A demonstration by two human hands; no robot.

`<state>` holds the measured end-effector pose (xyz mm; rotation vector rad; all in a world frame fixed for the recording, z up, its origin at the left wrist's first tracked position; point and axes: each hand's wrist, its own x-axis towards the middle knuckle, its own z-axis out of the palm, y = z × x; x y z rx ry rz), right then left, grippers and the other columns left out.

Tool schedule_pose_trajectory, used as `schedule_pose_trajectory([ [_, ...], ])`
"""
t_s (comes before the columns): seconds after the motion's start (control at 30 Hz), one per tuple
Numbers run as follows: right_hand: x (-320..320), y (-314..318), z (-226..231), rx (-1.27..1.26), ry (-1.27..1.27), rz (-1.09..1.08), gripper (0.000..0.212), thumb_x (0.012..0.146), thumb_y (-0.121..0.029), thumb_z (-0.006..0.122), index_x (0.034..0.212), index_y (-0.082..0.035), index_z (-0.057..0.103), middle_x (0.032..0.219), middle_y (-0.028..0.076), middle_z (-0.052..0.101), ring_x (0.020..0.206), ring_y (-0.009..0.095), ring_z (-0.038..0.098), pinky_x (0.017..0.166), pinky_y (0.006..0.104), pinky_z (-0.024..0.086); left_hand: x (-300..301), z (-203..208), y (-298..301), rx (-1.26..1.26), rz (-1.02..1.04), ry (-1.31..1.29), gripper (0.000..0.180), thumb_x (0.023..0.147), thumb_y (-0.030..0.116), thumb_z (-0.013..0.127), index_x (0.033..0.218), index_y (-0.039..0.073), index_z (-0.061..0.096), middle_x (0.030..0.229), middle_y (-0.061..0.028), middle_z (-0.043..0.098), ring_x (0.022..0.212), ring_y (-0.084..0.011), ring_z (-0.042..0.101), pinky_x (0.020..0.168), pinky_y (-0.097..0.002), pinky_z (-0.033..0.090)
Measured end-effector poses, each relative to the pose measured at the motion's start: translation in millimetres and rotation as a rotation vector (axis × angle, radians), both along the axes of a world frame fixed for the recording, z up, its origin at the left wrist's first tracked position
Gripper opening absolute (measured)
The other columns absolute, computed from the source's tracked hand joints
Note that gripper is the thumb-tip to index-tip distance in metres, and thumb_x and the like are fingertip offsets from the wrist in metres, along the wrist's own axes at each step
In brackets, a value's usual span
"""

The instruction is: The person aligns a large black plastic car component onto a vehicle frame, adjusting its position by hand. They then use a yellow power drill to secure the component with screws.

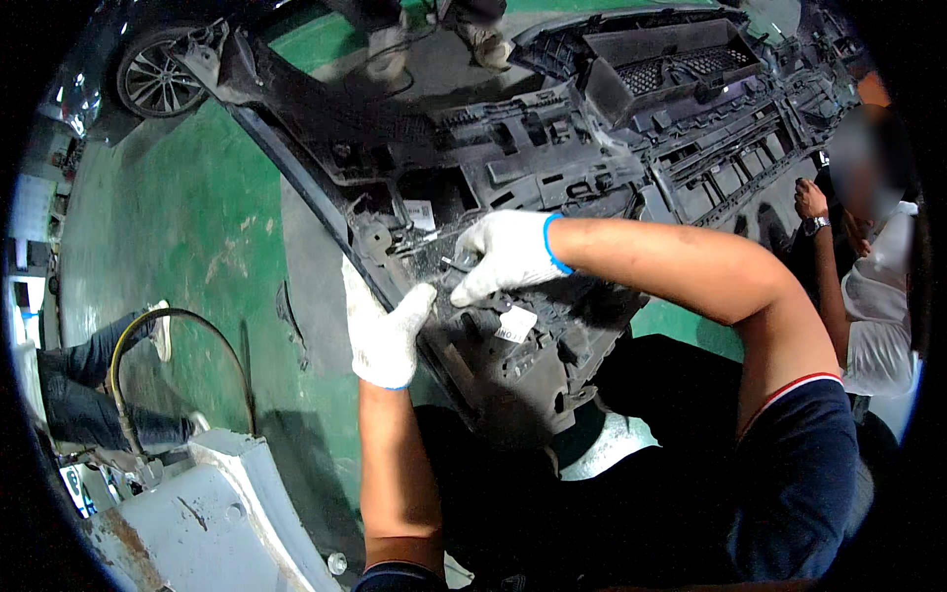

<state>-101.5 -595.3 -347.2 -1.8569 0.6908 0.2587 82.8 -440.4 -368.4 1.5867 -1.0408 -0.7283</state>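
A big black car bumper (385,163) stretches across the middle, its inner side with ribs and brackets facing me. My left hand (387,333), in a white knit glove, grips its near edge; the thumb lies over the inner face and the fingers go around the outside. Over the inner face, my right hand (508,259) wears a white glove with a blue cuff. Its fingers are curled together around something small and dark that I cannot make out. A white paper label (516,324) sits just below that hand, and another label (419,214) lies above it.
A grey metal machine (217,513) with a curved hose (182,314) stands at lower left. Beside it are a person's legs (84,380). Another person (878,286) is at the right, and shoes (488,44) show beyond the bumper. A car wheel (161,77) is at upper left.
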Motion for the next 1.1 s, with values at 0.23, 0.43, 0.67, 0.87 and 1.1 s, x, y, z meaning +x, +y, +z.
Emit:
schedule_pose_trajectory([
  [0.23,9.9,2.4,-12.1,-0.04,0.104,0.075,0.061,0.077,-0.06,0.086,0.095,-0.002,0.079,0.091,0.015,0.078,0.084,0.026,0.073,0.08,0.0415,0.056,-2.7,5.4,4.7,0.032,-0.002,-0.125,0.093,0.077,0.006,0.082,0.157,-0.008,0.038,0.151,-0.0226,0.053,0.138,-0.0326,0.052,0.122,-0.0411,0.036],
  [0.43,12.4,2.7,-21.3,-0.174,0.018,0.104,0.059,0.074,-0.052,0.086,0.1,0.0,0.076,0.091,0.018,0.077,0.087,0.032,0.073,0.08,0.0436,0.056,-7.2,3.8,3.1,0.021,0.006,0.036,0.088,0.077,0.003,0.08,0.155,-0.006,0.041,0.148,-0.0198,0.055,0.134,-0.0303,0.054,0.12,-0.0411,0.038],
  [0.67,9.3,9.8,-10.9,-0.12,-0.011,0.068,0.054,0.072,-0.037,0.078,0.107,0.003,0.074,0.098,0.025,0.076,0.093,0.034,0.074,0.084,0.0429,0.057,-13.9,18.5,1.8,0.024,0.026,0.119,0.091,0.075,0.005,0.079,0.157,-0.001,0.041,0.141,-0.0144,0.058,0.128,-0.025,0.057,0.113,-0.0395,0.045],
  [0.87,-6.0,7.9,-28.1,-0.023,-0.166,0.054,0.046,0.076,-0.029,0.073,0.108,0.002,0.067,0.096,0.02,0.073,0.088,0.027,0.069,0.083,0.039,0.054,-6.2,10.0,6.9,-0.008,-0.001,-0.151,0.083,0.079,0.002,0.078,0.155,-0.003,0.044,0.137,-0.0159,0.063,0.12,-0.0249,0.064,0.107,-0.037,0.051],
  [1.1,-55.4,-27.0,-34.5,0.428,-0.193,-0.07,0.031,0.09,-0.014,0.079,0.115,-0.004,0.064,0.091,-0.001,0.064,0.077,0.007,0.059,0.067,0.0263,0.049,-7.1,5.8,3.7,-0.047,-0.011,0.002,0.081,0.084,0.0,0.074,0.158,0.0,0.041,0.138,-0.0128,0.062,0.119,-0.0229,0.064,0.106,-0.037,0.052],
])
